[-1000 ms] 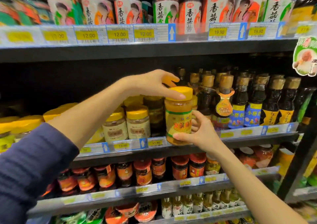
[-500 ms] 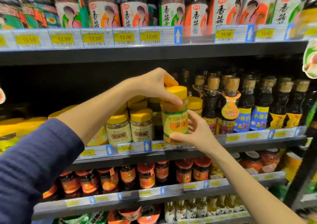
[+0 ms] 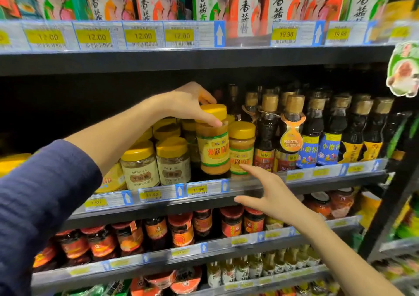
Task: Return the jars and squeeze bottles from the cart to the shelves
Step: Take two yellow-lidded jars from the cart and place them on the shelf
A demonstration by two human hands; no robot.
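Left hand (image 3: 188,105) grips a yellow-lidded jar (image 3: 214,152) full of orange-tan paste.

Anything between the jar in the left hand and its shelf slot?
Nothing visible. The left hand holds the yellow-lidded jar by its lid in the gap between a white-labelled jar and a matching jar.

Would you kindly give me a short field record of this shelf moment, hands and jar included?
jar: yellow-lidded jar, upright at front of middle shelf
left hand: grips the jar's lid from above
right hand: open, fingers spread, holding nothing
neighbours: matching jar at its right, then dark bottles
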